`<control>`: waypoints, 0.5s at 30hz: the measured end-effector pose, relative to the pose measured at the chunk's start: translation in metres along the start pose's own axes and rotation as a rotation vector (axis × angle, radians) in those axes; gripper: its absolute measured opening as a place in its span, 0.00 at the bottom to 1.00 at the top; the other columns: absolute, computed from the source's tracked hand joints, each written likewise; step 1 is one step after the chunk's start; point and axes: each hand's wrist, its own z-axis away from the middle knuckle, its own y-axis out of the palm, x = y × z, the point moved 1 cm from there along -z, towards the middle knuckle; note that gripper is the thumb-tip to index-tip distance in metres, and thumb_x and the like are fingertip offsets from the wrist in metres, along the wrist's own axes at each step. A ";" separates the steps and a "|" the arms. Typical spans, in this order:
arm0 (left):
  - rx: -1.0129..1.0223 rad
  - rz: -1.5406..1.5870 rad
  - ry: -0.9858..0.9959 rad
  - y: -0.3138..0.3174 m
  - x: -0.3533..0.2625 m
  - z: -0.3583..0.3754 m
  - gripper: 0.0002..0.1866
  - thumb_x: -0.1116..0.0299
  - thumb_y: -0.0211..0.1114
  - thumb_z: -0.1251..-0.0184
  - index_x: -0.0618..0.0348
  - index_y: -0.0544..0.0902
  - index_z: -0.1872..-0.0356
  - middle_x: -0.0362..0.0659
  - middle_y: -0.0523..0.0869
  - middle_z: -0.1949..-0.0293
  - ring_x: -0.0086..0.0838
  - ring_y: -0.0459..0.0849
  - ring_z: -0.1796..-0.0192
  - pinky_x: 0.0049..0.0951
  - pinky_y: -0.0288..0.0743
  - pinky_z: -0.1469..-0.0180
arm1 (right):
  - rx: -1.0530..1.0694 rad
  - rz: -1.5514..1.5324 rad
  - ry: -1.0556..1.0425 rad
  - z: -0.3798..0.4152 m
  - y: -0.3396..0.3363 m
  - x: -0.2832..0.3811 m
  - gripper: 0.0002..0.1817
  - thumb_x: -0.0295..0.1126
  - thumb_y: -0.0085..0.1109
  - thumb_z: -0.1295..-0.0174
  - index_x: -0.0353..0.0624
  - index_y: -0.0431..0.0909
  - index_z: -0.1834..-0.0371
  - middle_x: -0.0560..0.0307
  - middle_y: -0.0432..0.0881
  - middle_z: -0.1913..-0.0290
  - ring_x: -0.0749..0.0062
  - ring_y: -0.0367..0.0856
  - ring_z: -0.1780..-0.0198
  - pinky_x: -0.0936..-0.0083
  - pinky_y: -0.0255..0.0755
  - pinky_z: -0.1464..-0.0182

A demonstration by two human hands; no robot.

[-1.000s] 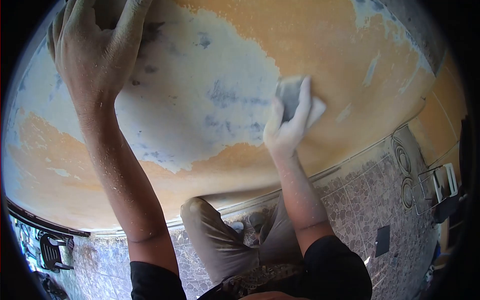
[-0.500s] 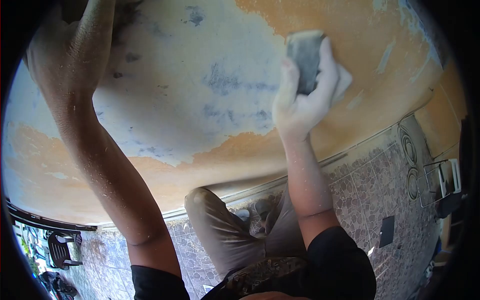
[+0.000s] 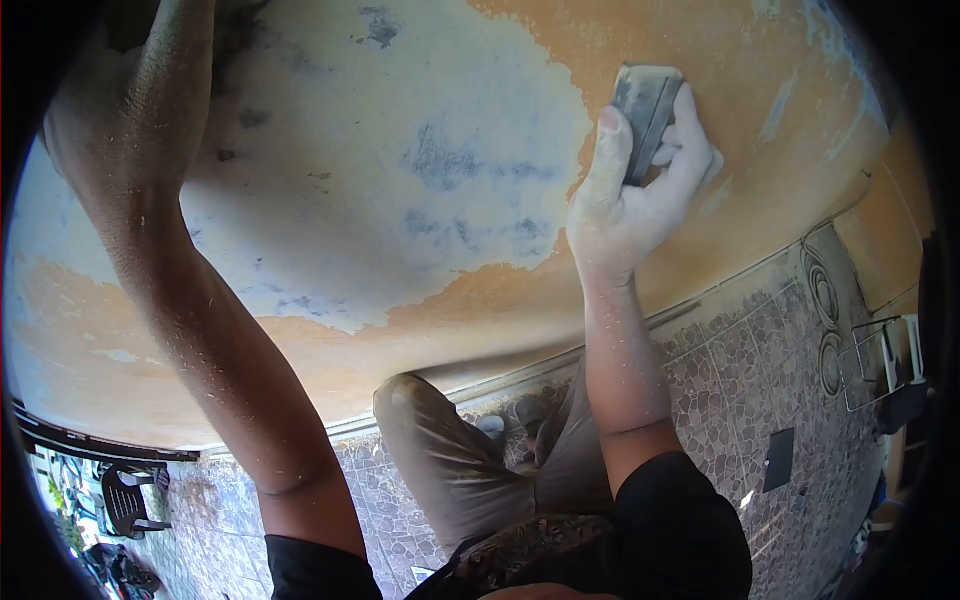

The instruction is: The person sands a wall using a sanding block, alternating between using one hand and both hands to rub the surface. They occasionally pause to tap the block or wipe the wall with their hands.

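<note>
Facing me, the wall: a large painted surface, orange in part and bare of orange elsewhere. I judge it to be partway worked.
Pale patch: a broad, ragged-edged whitish area mottled with blue-grey stains, across the middle and left. The orange is off here, though the stains and uneven tone make it look unfinished.
Orange coat: a matte paint layer left along the bottom and over much of the right side, scarred with pale scrapes. If it is all meant to come off, I judge that a good deal is left.
Floor: brown-grey, stone-patterned tiles below the wall.
Left hand: my dusty brown hand, at the upper left edge of view. Its fingers are out of sight, so I cannot tell their state.
Right hand: my dust-whitened hand, thumb and fingers clasped around the block.
Block: a grey, rectangular slab with a pale end, over the orange just beside the patch's edge. Whether it touches the wall, I cannot tell.
</note>
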 end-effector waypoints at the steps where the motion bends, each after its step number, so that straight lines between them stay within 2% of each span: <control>1: -0.028 0.009 0.013 0.000 0.005 0.001 0.23 0.57 0.72 0.29 0.64 0.84 0.43 0.47 0.89 0.54 0.33 0.89 0.53 0.31 0.84 0.48 | -0.034 0.128 -0.105 0.006 0.001 0.000 0.34 0.37 0.74 0.34 0.34 0.72 0.29 0.49 0.69 0.47 0.61 0.66 0.46 0.63 0.62 0.44; 3: -0.091 0.034 0.043 -0.003 0.010 0.001 0.23 0.57 0.72 0.29 0.64 0.83 0.43 0.47 0.89 0.53 0.33 0.89 0.53 0.32 0.83 0.47 | 0.041 0.214 -0.208 0.069 -0.008 -0.011 0.33 0.40 0.74 0.34 0.37 0.75 0.30 0.50 0.68 0.46 0.60 0.64 0.46 0.64 0.61 0.44; 4: -0.095 0.031 0.044 -0.011 0.006 -0.002 0.23 0.57 0.72 0.29 0.64 0.83 0.43 0.47 0.89 0.53 0.33 0.89 0.53 0.32 0.83 0.47 | 0.024 0.046 -0.142 0.121 -0.011 -0.032 0.33 0.44 0.75 0.35 0.40 0.76 0.31 0.51 0.67 0.45 0.59 0.63 0.44 0.62 0.59 0.43; 5: 0.013 -0.051 0.048 -0.023 -0.003 -0.008 0.23 0.56 0.72 0.28 0.64 0.83 0.42 0.48 0.89 0.52 0.35 0.88 0.51 0.33 0.83 0.46 | 0.151 0.148 -0.195 0.170 -0.031 -0.050 0.32 0.44 0.77 0.37 0.42 0.78 0.34 0.52 0.67 0.44 0.60 0.62 0.45 0.60 0.58 0.44; 6: 0.116 -0.133 0.054 -0.030 -0.009 -0.012 0.24 0.55 0.72 0.28 0.63 0.83 0.42 0.48 0.89 0.51 0.36 0.88 0.49 0.34 0.82 0.44 | 0.302 0.220 -0.382 0.199 -0.049 -0.065 0.35 0.34 0.72 0.33 0.34 0.66 0.27 0.46 0.63 0.37 0.62 0.68 0.43 0.66 0.72 0.48; 8: 0.077 -0.239 0.106 -0.029 -0.009 -0.008 0.23 0.56 0.72 0.29 0.63 0.83 0.42 0.49 0.87 0.49 0.38 0.86 0.46 0.36 0.80 0.41 | 0.355 0.264 -0.442 0.194 -0.061 -0.058 0.33 0.32 0.71 0.33 0.35 0.67 0.28 0.48 0.64 0.39 0.65 0.68 0.44 0.69 0.70 0.48; 10: 0.020 -0.445 0.203 -0.023 -0.007 -0.006 0.22 0.58 0.72 0.31 0.62 0.84 0.43 0.51 0.85 0.46 0.43 0.82 0.39 0.41 0.74 0.34 | 0.343 0.253 -0.292 0.162 -0.055 -0.045 0.33 0.32 0.71 0.32 0.34 0.67 0.28 0.51 0.65 0.44 0.65 0.68 0.45 0.71 0.69 0.49; 11: 0.026 -0.441 0.207 -0.027 0.005 -0.010 0.22 0.58 0.72 0.31 0.62 0.84 0.43 0.51 0.85 0.46 0.43 0.82 0.39 0.41 0.74 0.34 | 0.243 0.202 -0.216 0.126 -0.045 -0.032 0.32 0.32 0.71 0.32 0.33 0.67 0.28 0.51 0.66 0.44 0.65 0.69 0.45 0.70 0.70 0.49; 13: 0.208 -0.401 -0.057 -0.043 0.044 -0.020 0.37 0.29 0.71 0.40 0.40 0.86 0.37 0.45 0.87 0.40 0.43 0.77 0.30 0.54 0.66 0.25 | 0.086 0.054 -0.026 0.040 -0.018 -0.009 0.31 0.31 0.69 0.31 0.32 0.68 0.29 0.51 0.66 0.44 0.64 0.69 0.45 0.70 0.70 0.50; 14: 0.203 -0.400 -0.052 -0.043 0.042 -0.021 0.37 0.29 0.71 0.40 0.40 0.86 0.37 0.45 0.87 0.40 0.43 0.77 0.30 0.54 0.66 0.25 | 0.030 -0.046 0.087 0.015 -0.010 -0.002 0.31 0.29 0.69 0.31 0.30 0.68 0.28 0.50 0.67 0.43 0.63 0.70 0.46 0.70 0.70 0.50; 15: 0.221 -0.427 -0.041 -0.043 0.038 -0.021 0.36 0.29 0.70 0.39 0.41 0.87 0.37 0.45 0.88 0.41 0.43 0.77 0.30 0.54 0.67 0.26 | 0.022 -0.051 0.080 0.008 -0.006 0.004 0.31 0.29 0.69 0.31 0.30 0.68 0.28 0.50 0.67 0.43 0.63 0.70 0.46 0.70 0.70 0.50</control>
